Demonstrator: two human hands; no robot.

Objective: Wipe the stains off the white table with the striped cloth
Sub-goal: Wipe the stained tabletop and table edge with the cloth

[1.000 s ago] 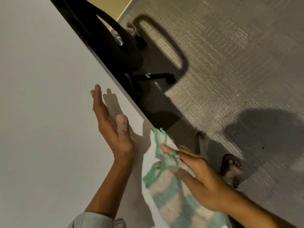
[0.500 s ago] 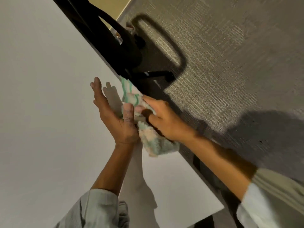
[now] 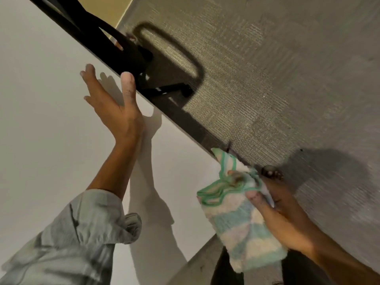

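The white table (image 3: 45, 124) fills the left half of the head view, its right edge running diagonally. My left hand (image 3: 112, 104) is raised edge-on over the table near that edge, fingers straight and apart, holding nothing. My right hand (image 3: 275, 212) grips the green-and-white striped cloth (image 3: 236, 219), bunched up at the table's near right corner, partly over the edge. No stain stands out on the table surface.
A black office chair (image 3: 115, 44) stands beyond the table's right edge on grey carpet (image 3: 277, 68). A foot in a dark sandal (image 3: 270, 171) shows on the floor by the cloth. My grey sleeve (image 3: 70, 239) covers the near left.
My right hand has drawn the cloth back from beside my left hand, along the table edge, to the near corner. My left hand has stayed raised over the table.
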